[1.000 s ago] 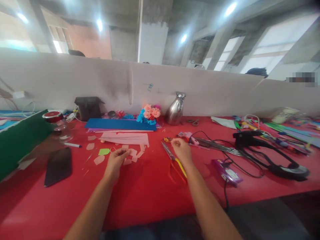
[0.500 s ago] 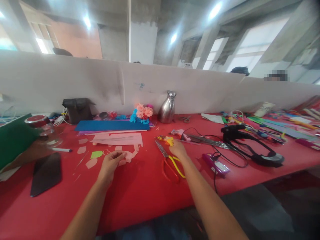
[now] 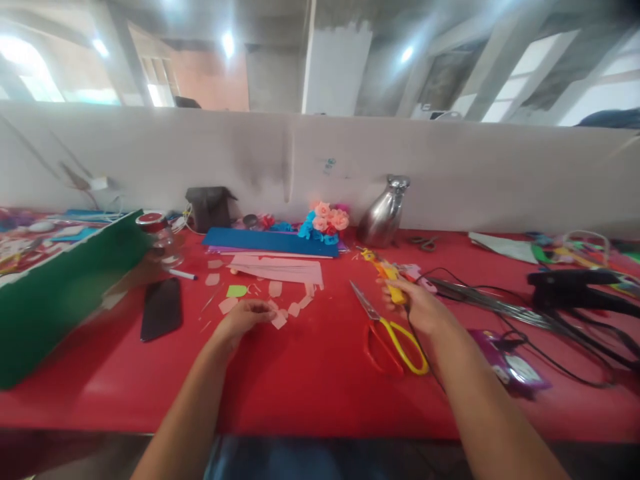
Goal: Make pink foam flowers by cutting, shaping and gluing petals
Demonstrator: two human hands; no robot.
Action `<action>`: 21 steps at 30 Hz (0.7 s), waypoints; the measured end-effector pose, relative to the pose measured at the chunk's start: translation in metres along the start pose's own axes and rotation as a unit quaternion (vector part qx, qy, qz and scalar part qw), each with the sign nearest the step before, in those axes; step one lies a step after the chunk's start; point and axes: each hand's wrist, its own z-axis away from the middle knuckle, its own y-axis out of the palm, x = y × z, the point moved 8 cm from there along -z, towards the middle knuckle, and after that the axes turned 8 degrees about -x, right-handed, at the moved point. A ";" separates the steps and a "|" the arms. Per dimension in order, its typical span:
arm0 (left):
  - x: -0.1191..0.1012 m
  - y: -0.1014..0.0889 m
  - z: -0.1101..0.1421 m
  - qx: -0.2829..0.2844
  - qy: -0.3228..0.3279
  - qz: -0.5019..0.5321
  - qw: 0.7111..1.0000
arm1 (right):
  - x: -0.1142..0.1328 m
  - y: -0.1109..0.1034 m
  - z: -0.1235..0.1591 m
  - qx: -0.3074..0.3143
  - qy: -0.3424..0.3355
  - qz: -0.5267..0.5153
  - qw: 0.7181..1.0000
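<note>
1. Fingers of the right hand (image 3: 417, 308) are closed around a yellow glue gun (image 3: 387, 275), whose long axis points away toward the wall.
2. Fingers of the left hand (image 3: 246, 316) are curled; a pinched pink paper petal (image 3: 278, 321) cannot be confirmed.
3. Scissors (image 3: 387, 330) are seen just beside the right hand, nearer to it than to the left, on the red table (image 3: 300, 380).
</note>
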 end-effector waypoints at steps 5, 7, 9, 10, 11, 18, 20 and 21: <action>0.002 0.004 0.000 0.023 0.029 -0.057 0.998 | 0.005 0.048 0.037 0.053 -0.004 -0.037 0.998; 0.001 0.002 -0.002 0.007 0.045 -0.098 0.994 | 0.002 0.067 0.057 0.068 -0.037 0.007 0.997; 0.003 -0.001 -0.003 -0.015 0.052 -0.137 0.989 | -0.006 0.084 0.078 0.096 -0.061 0.061 0.992; 0.004 -0.003 -0.003 -0.021 0.052 -0.148 0.987 | -0.010 0.089 0.087 0.105 -0.075 0.088 0.988; 0.006 -0.004 -0.004 -0.023 0.051 -0.153 0.987 | -0.013 0.092 0.095 0.108 -0.089 0.109 0.984; 0.013 -0.004 -0.009 -0.015 0.062 -0.151 0.986 | -0.032 0.094 0.117 0.139 -0.098 0.201 0.965; 0.013 -0.003 -0.010 -0.011 0.071 -0.153 0.986 | -0.032 0.096 0.120 0.153 -0.112 0.234 0.953; 0.014 -0.003 -0.011 -0.010 0.072 -0.157 0.985 | -0.033 0.098 0.122 0.157 -0.124 0.253 0.946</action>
